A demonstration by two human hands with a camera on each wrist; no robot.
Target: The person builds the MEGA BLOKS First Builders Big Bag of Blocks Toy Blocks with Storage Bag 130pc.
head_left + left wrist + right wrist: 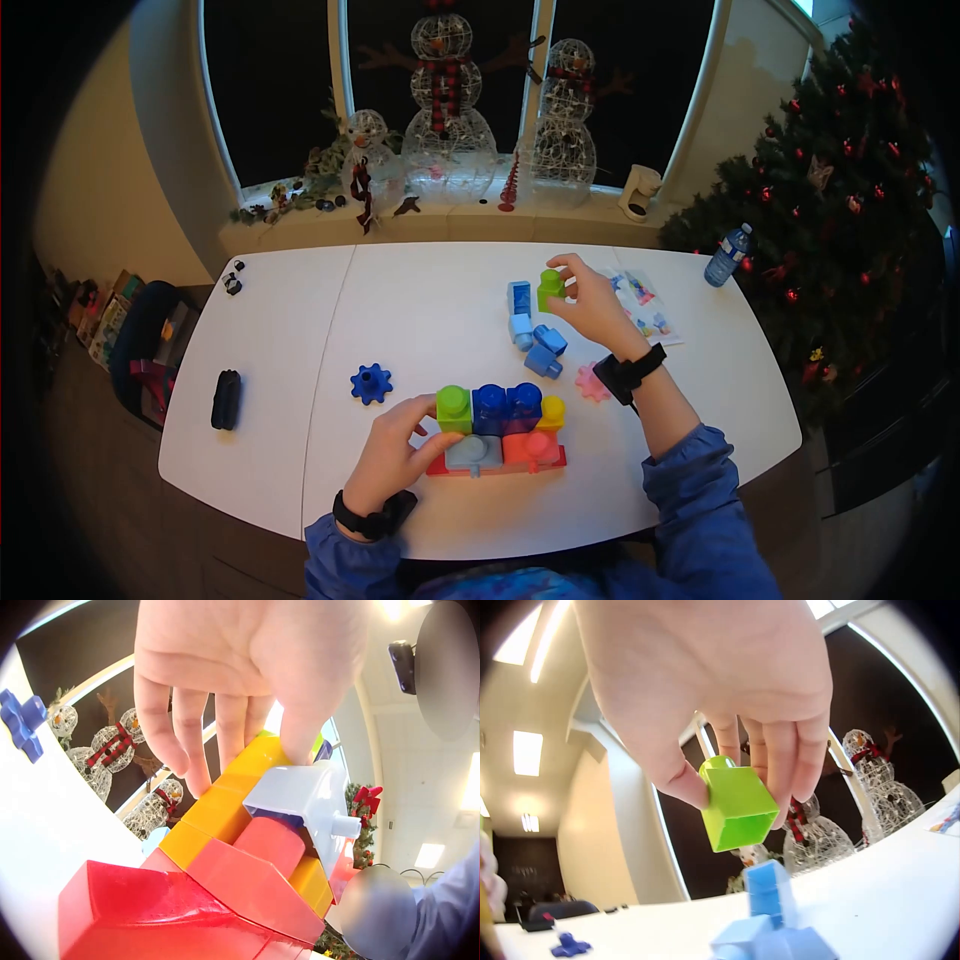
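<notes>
My right hand (pixel 597 308) pinches a lime-green toy block (pixel 739 806) between thumb and fingers, its hollow underside showing in the right wrist view. It is held up over the table, close to several loose light-blue blocks (pixel 543 361). My left hand (pixel 393 452) grips the left end of a toy block build, thumb at the near side and fingers at the far side. The build has a red base (pixel 142 911), yellow blocks (pixel 214 810), a pale grey block (pixel 472 453) and a coral block (pixel 531 449). Along its top are another green block (pixel 453 407) and dark-blue blocks (pixel 507 408).
A dark-blue gear-shaped piece (pixel 371 383) and a pink one (pixel 592 382) lie on the white table (pixel 255 470). A black case (pixel 226 400) is at the left. Behind my right hand lies a printed sheet (pixel 650 305), and a water bottle (pixel 728 255) stands at the far right.
</notes>
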